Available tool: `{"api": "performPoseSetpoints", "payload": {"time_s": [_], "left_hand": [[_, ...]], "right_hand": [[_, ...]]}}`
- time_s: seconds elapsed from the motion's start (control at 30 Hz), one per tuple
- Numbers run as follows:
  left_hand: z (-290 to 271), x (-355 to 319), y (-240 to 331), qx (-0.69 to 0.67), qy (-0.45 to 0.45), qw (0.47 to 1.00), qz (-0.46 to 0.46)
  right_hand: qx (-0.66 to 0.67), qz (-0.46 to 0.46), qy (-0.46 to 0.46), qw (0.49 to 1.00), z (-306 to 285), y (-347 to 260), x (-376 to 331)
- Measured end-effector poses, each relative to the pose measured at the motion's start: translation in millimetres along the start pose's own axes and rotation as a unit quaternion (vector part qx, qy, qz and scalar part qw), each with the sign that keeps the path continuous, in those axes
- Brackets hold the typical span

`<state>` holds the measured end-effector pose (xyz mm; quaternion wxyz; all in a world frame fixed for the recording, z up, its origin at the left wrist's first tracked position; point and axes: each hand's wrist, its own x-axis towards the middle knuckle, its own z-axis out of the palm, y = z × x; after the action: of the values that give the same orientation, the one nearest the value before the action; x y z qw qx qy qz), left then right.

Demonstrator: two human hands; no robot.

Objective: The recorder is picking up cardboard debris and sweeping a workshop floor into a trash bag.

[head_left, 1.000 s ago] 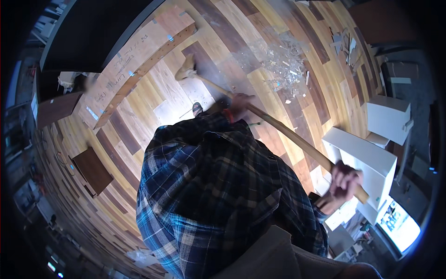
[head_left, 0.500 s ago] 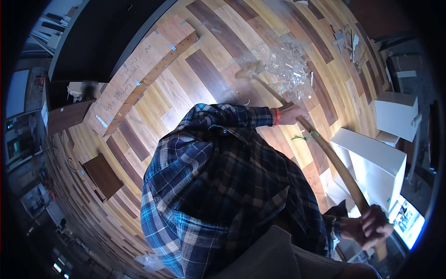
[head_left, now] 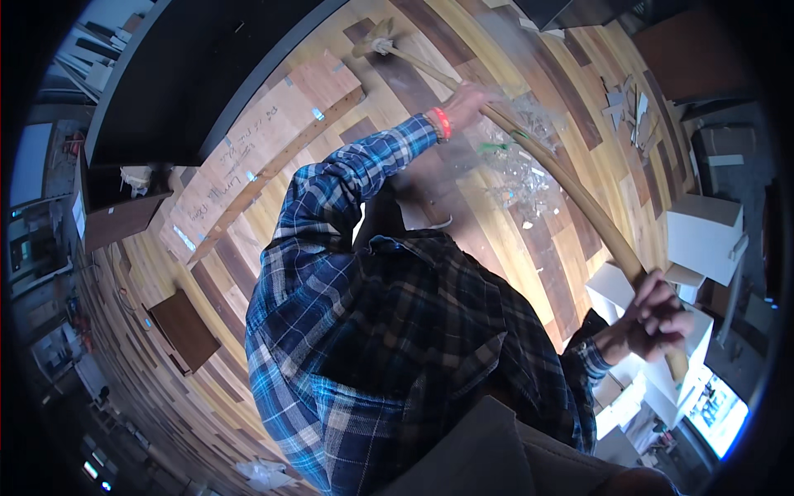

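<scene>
Both my hands hold a long wooden-handled broom (head_left: 591,202) slanting across the view from far left to near right. My left hand (head_left: 463,106), with a red band at the wrist, is closed round the handle toward the head end. My right hand (head_left: 649,326) grips the handle close to its other end. The tan-brown broom head (head_left: 380,41) is over the floor at the far middle, by a long wooden box, its bristles hard to make out. A pile of pale debris (head_left: 529,178) lies on the floor beneath and beside the handle.
The long wooden box (head_left: 248,153) with handwriting lies at the left beside a large black panel (head_left: 186,74). White boxes (head_left: 707,236) and a lit screen (head_left: 718,413) stand at right. Broken scraps (head_left: 633,112) lie far right; a brown board (head_left: 184,331) lies at left.
The broom head has swung far and to the left, away from the debris. My left hand has reached forward and left with the handle; my right hand has risen a little.
</scene>
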<state>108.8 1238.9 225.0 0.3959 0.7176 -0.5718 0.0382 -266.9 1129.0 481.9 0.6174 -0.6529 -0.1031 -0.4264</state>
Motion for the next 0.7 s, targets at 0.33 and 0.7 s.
{"api": "performPoseSetpoints", "payload": {"time_s": [0.33, 0.7], "left_hand": [[-49, -43, -399, 0.156, -0.131, 0.959, -0.198], [21, 37, -240, -0.262, -0.077, 0.946, -0.173]], "right_hand": [[-0.081, 0.241, -0.077, 0.964, 213, 344, 135], [-0.236, 0.296, 0.070, 0.923, 172, 223, 245]]}}
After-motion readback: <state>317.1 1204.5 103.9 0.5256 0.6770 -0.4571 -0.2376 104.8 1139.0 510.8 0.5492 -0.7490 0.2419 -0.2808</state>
